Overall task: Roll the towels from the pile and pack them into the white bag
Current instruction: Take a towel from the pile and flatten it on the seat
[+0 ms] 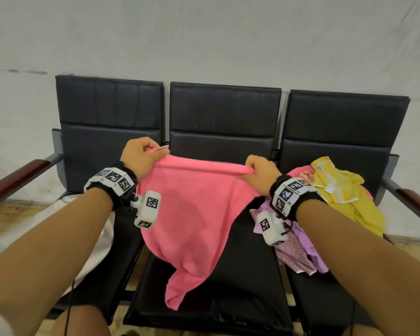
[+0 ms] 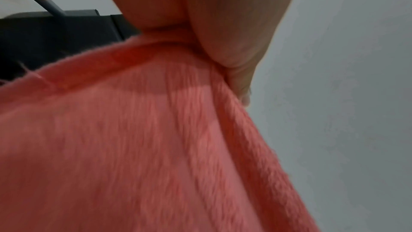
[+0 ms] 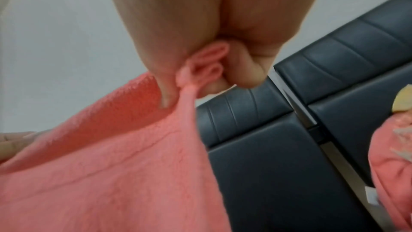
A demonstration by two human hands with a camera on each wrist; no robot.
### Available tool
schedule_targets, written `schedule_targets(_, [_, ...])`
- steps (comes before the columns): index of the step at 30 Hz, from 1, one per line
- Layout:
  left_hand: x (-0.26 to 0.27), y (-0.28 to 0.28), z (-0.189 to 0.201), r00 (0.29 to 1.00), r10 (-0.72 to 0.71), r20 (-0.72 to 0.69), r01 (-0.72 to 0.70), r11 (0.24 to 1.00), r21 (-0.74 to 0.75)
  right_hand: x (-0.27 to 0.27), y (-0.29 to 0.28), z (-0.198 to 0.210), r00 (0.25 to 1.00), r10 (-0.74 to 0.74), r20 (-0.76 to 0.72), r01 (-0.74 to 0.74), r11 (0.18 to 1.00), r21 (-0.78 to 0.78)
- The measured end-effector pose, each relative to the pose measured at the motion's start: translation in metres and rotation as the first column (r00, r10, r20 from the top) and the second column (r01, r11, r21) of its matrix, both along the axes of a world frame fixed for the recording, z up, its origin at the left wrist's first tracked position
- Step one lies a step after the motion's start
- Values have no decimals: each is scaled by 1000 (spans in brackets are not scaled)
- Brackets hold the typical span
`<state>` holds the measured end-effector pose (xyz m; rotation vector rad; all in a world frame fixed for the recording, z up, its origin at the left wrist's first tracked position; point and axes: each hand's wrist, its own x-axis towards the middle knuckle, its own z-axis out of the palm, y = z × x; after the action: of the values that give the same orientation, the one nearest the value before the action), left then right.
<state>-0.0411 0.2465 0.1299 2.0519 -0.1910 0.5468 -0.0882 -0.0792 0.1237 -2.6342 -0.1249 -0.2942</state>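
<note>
A pink towel [image 1: 192, 214] hangs spread between both hands above the middle seat, its lower end trailing onto the seat cushion. My left hand [image 1: 141, 157] pinches its upper left corner, and my right hand [image 1: 260, 172] grips the bunched upper right corner. The left wrist view shows the pink towel [image 2: 133, 138] filling the frame below the left hand [image 2: 223, 41]. In the right wrist view the right hand [image 3: 211, 70] has a fold of the pink towel [image 3: 111, 174] between thumb and fingers. The pile of towels [image 1: 335, 197], yellow, purple and pink, lies on the right seat. The white bag [image 1: 92, 248] lies on the left seat.
A row of three black padded seats [image 1: 223, 122] stands against a pale wall. Wooden-topped armrests [image 1: 22, 175] flank both ends. My knee [image 1: 83, 321] shows at the bottom edge, and the wooden floor [image 1: 7, 217] lies to the left.
</note>
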Motion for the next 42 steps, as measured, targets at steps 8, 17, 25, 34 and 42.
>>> schedule_targets(8, [3, 12, -5, 994, 7, -109, 5, 994, 113, -1, -16, 22, 976, 71, -206, -133, 943, -304])
schedule_targets(17, [8, 7, -38, 924, -137, -356, 239, 935, 262, 2, -27, 0, 970, -91, -225, 57, 987, -153])
schedule_targets(25, [28, -21, -32, 912, -25, -410, 21, 1000, -15, 35, 0, -24, 976, -35, -216, 205, 492, 846])
schedule_targets(34, [54, -36, 81, 995, 22, 94, 35, 828, -559, 59, 34, 111, 881, -212, 424, -105, 784, 612])
schedule_targets(42, [41, -34, 85, 968, 92, 235, -22, 959, -282, 54, 0, 97, 881, -134, 453, -92, 891, 444])
